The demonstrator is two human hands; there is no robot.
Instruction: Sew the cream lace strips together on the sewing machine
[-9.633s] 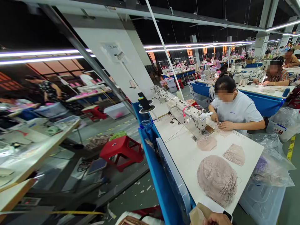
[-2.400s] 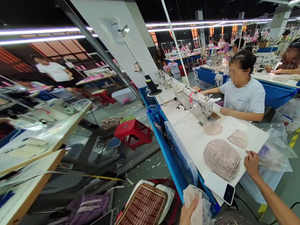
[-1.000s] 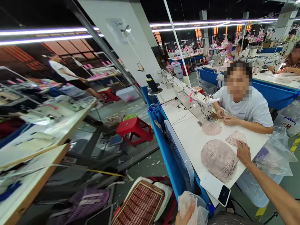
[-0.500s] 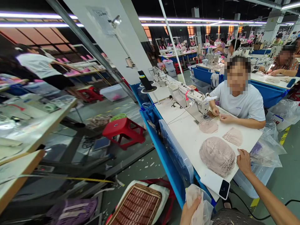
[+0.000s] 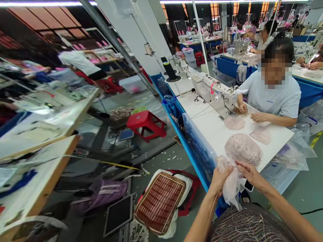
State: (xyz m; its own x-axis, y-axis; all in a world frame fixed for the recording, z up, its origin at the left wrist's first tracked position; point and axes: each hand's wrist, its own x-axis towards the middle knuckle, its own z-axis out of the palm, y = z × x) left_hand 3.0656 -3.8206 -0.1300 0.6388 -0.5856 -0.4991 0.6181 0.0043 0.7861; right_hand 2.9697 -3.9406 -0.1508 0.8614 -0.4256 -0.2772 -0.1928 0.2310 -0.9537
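A thin whitish translucent plastic bag (image 5: pixel 232 192) hangs crumpled over my lap, near the table's front edge. My left hand (image 5: pixel 221 177) grips it, thumb across the top. On its other side my right hand (image 5: pixel 249 173) is closed, thumb and fingers pinching the bag's upper edge. Just behind my hands lies a rounded stack of pale pink lace cup pieces (image 5: pixel 242 148). A white device with a dark screen (image 5: pixel 249 186) is mostly covered by my right hand and the bag.
Across the white sewing table (image 5: pixel 276 141) a co-worker (image 5: pixel 275 97) handles small fabric beside a sewing machine (image 5: pixel 228 99). Flatter lace pieces (image 5: pixel 261 135) lie there. A clear bin (image 5: pixel 199 144) stands left of the table, near a red stool (image 5: pixel 146 124) and a woven-cushioned seat (image 5: pixel 160 201).
My right hand has left the table beside the lace stack and come to the bag. My left hand has raised the bag. The camera view has shifted left and down.
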